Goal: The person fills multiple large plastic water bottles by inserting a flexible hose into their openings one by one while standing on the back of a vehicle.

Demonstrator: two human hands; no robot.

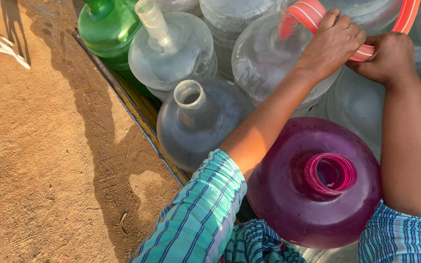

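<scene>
Striped sleeves [198, 219], two, cut off by the lower edge. Magenta jug [313, 187], one, mouth open, below the grip. Clear jugs, five at least: open-necked one [198, 122] left and below the grip, one [171, 48] with a pale cap farther left, others half hidden. Green jug [105, 24], one, far left, top cropped. Left hand [332, 44] and right hand [391, 58] both closed round one red striped hose [313, 12], ends out of frame

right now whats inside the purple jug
Through the open neck of the purple jug only pink ribbed wall shows; no liquid is visible. The tinted body hides the rest.
</scene>
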